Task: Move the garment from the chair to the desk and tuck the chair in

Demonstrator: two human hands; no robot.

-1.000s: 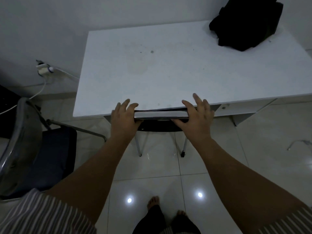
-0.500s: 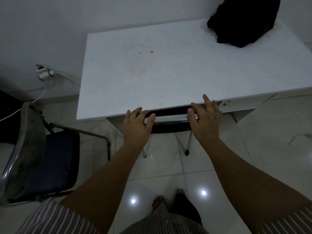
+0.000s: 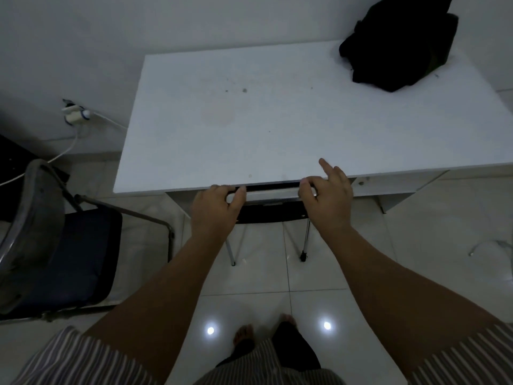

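While left hand (image 3: 215, 208) grips chair (image 3: 270, 201) backrest, right hand (image 3: 327, 200) loosening, fingers lifted: push evenly, straight under desk (image 3: 263, 120).

A single head-worn wide-angle view looks steeply down and forward from standing height; the white desk (image 3: 277, 120) fills the frame toward 12 o'clock, the tiled floor (image 3: 249, 279) lies at 6, nearby

Desk (image 3: 277, 129) matt white; chair (image 3: 270, 194) chrome; garment (image 3: 394, 54) cloth
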